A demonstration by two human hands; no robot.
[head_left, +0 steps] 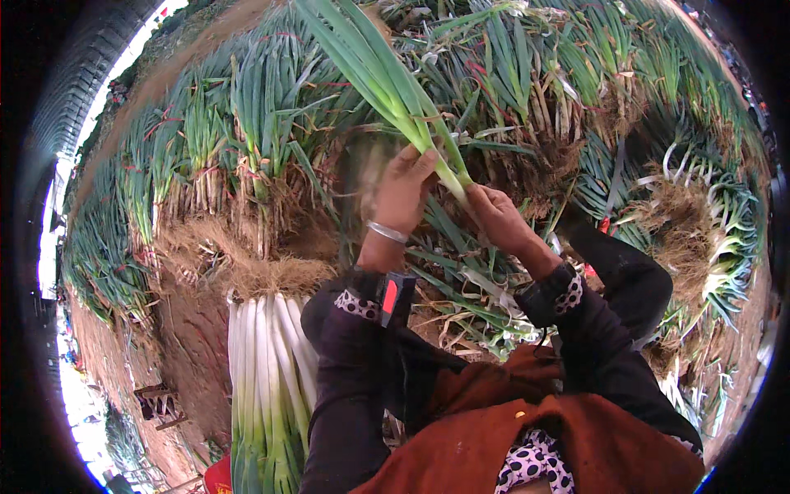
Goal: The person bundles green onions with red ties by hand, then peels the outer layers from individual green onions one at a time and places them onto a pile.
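In front of me a large green onion [393, 90] slants across the view, its green leaves toward the top and its pale stalk lower right. My left hand [401, 194], with a silver bangle on the wrist, is closed around the stalk just below where the leaves fan out. My right hand [500, 217] pinches the lower part, where an outer leaf stands apart from the stalk; the root end is hidden behind its fingers. To the left of my knee lies a row of white-stalked green onions [265, 354], roots pointing away from me.
Tied bundles of green onions [262, 107] with brown roots stand in rows beyond my hands. Loose leaves and peelings [485, 305] cover the ground between my legs. At the right, more onions [724, 247] fan around a heap of roots. A small stool [161, 406] stands lower left.
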